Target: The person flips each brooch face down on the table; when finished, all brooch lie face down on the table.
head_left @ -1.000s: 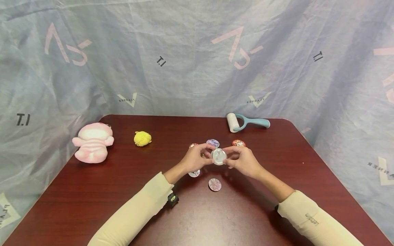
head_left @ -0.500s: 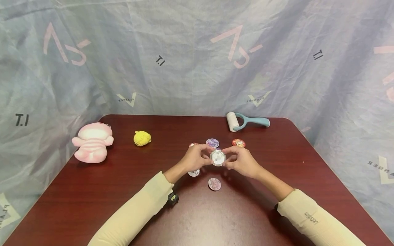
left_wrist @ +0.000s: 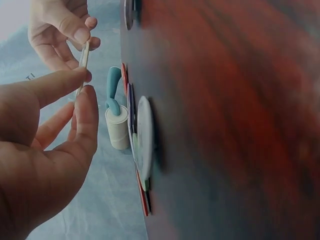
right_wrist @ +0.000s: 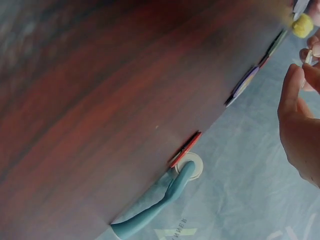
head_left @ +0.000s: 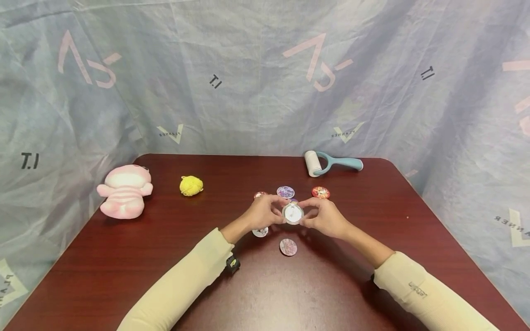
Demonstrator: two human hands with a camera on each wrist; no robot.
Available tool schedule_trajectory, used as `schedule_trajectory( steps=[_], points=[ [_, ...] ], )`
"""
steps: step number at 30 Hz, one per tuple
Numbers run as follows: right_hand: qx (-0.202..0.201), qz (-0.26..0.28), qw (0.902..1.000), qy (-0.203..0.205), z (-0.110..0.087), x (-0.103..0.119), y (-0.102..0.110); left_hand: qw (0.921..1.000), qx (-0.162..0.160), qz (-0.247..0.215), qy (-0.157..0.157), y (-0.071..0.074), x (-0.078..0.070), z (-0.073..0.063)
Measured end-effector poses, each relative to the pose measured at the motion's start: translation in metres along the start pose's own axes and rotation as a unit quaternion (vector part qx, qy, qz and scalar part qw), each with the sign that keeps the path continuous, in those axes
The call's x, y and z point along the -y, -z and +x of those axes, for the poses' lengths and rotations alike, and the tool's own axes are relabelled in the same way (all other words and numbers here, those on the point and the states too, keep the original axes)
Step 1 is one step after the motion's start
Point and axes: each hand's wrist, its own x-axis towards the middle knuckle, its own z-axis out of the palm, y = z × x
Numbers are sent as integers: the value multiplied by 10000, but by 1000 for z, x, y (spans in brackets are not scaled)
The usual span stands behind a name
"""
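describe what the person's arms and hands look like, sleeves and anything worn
Both arms wear long cream sleeves. The right sleeve carries a small dark printed mark near the cuff. A small black device with a yellow-green spot sits at the left wrist, and a dark band edge shows at the right cuff. Both hands are bare.

A round silver-backed pin badge [head_left: 292, 213] is held upright above the table, back showing.

Both arms wear long pale-yellow sleeves ending short of each grip. The right sleeve [head_left: 418, 290] bears small dark lettering. A small black device [head_left: 232, 264] sits under the left sleeve [head_left: 186, 280].
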Motion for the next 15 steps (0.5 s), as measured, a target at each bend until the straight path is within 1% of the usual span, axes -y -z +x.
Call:
schedule_trajectory(
  steps=[6,11,14,15],
  points=[
    [137,-305,9994,-49,4,-1,-1,9995,153,250,85,2,2,4],
    [395,-310,9986,-186,5,-7,-3,9981,344,505,125,-1,5,6],
    [541,-295,9979,-210,6,-8,-2,9970,423,642,132,-2,6,7],
    [578,-311,9976,-205,6,-8,-1,9967,453,644,177,-2,6,8]
  ],
)
